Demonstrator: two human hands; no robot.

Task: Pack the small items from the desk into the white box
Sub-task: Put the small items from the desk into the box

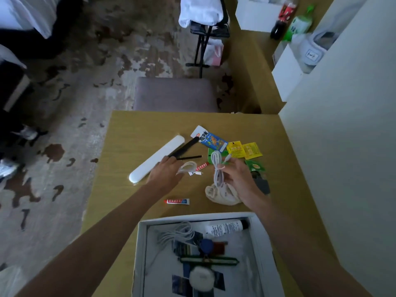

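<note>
- While my right hand [237, 179] pinches a looped white cable [217, 168] above the wooden desk [120, 159], my left hand [166, 173] lies half-open on a thin coiled cord [187, 167].
- The white box [141, 249] nearest me holds a squeeze tube [227, 227], another cable coil [177, 233] and a round pad [201, 277].

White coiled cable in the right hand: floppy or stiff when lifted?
Likely floppy: the white coiled cable droops in loose loops from the right hand. Probably light, pinched by fingertips alone. Loops may snag going into the white cardboard box.

A hotel-like bedroom: white bedding [23, 16] at the top left corner, patterned carpet [64, 103], a stool [175, 93] against the desk's [128, 133] far edge
</note>
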